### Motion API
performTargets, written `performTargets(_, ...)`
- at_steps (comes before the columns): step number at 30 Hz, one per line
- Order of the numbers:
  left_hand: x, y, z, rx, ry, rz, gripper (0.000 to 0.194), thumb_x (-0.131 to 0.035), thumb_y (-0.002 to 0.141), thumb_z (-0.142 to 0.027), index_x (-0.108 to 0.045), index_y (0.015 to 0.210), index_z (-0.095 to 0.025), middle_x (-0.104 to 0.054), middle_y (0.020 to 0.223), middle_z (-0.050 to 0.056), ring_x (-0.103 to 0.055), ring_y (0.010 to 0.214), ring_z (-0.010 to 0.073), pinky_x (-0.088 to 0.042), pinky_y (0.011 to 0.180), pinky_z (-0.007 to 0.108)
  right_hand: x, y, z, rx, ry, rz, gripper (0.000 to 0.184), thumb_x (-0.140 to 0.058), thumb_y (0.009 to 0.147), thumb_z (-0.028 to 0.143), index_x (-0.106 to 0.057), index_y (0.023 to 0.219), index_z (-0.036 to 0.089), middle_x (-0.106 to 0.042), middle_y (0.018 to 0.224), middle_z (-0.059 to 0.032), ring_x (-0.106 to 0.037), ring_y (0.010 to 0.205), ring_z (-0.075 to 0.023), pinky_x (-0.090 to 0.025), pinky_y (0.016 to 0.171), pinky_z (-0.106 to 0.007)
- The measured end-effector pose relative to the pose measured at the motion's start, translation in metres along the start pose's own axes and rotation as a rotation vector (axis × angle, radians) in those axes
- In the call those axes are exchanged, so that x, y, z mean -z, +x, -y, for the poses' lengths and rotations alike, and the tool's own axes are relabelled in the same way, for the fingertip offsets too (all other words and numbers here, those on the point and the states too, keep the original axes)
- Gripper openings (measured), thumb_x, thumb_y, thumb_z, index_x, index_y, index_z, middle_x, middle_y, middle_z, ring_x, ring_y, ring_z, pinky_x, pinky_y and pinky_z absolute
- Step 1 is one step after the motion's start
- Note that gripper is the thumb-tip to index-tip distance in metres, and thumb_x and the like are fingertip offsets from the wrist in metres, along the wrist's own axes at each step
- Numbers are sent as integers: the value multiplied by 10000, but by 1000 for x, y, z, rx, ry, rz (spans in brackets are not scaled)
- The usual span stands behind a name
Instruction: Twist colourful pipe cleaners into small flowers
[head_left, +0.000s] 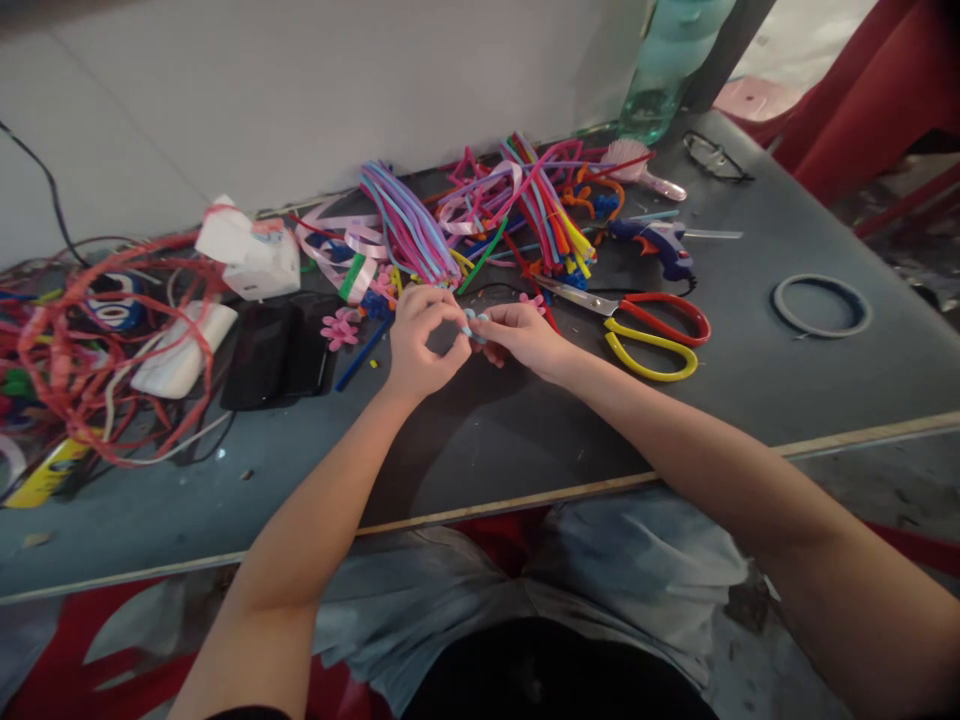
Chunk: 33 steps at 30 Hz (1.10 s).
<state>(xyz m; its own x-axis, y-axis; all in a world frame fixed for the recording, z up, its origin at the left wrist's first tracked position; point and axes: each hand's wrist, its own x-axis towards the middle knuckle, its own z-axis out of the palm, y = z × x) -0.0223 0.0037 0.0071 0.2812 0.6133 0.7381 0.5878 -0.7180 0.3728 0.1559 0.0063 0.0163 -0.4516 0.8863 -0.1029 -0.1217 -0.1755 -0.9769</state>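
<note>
Just above the table, my left hand and my right hand meet at the fingertips. Pinched between them is a small curled light blue pipe cleaner, partly covered by the fingers. Behind the hands lie a bundle of purple, pink and blue pipe cleaners and a multicoloured bundle. A pink flower shape rests left of my left hand, and another pink piece shows behind my right hand. Scissors with red and yellow handles lie open to the right.
A glue gun, hairbrush, eyeglasses and grey ring sit on the right. Leftward are dark phones, a white box and tangled red ribbon. A bottle stands against the wall.
</note>
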Motion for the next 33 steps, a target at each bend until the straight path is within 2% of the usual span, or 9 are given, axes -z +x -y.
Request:
performTargets(4,-4,-2,-2,-134,90,-75,107,-604,770,-149,-627,839,-228,-678,915,17,-638,915,196,-513,882,371,2,0,-3,76,-48,9,439,-763,884,463,-543,637,174,-515,455,67,-458,406,-34,-381,408,-150)
performTargets(8,-5,-6,-4,-106,137,-118,73,-637,818,-163,-653,864,-218,-670,937,26,-627,877,181,-502,831,348,0,0,-2,98,-71,-43,445,-777,870,451,-529,623,176,-517,457,68,-459,410,-32,-368,416,-152)
performTargets(12,-6,-6,-4,-93,180,-128,65,-662,873,-196,-705,912,-225,-665,933,34,-604,871,177,-490,780,328,-4,0,1,15,-17,-114,413,-735,926,345,-523,614,177,-502,438,75,-458,397,-34,-372,417,-147)
performTargets(16,-4,-2,1,-208,256,-169,62,-678,867,-188,-715,872,-237,-681,878,29,-612,856,179,-490,758,328,-6,0,3,-81,46,-145,369,-656,970,231,-549,623,167,-528,452,63,-477,392,-41,-376,411,-150)
performTargets(20,-1,1,2,-318,274,-197,83,-668,863,-158,-691,842,-235,-704,864,21,-630,868,183,-515,798,345,-5,0,3,-51,45,-132,369,-601,979,171,-568,611,156,-552,472,56,-468,383,-33,-361,403,-152)
performTargets(24,0,1,-1,-310,251,-218,92,-665,868,-152,-685,846,-239,-701,850,14,-621,868,178,-523,797,338,-4,0,-3,23,3,-97,387,-713,920,323,-562,601,165,-512,440,65,-465,400,-37,-362,420,-155)
performTargets(29,-3,-2,2,-261,294,-181,82,-632,874,-189,-677,833,-244,-655,845,28,-612,876,192,-519,779,355,0,1,-8,58,-43,-72,491,-793,805,562,-558,615,175,-528,465,54,-472,423,-43,-373,427,-169)
performTargets(31,-2,-3,4,-255,229,-148,87,-612,882,-182,-662,849,-246,-656,888,31,-620,920,197,-520,792,357,0,1,-8,46,-59,-74,503,-789,795,593,-563,625,177,-532,465,50,-470,418,-45,-376,422,-173)
performTargets(33,-1,-4,7,-215,70,-86,73,-598,899,-215,-653,937,-244,-672,1027,52,-632,973,201,-526,796,355,-1,1,-7,47,-81,-67,508,-776,801,609,-561,635,180,-526,467,52,-468,415,-46,-378,417,-175)
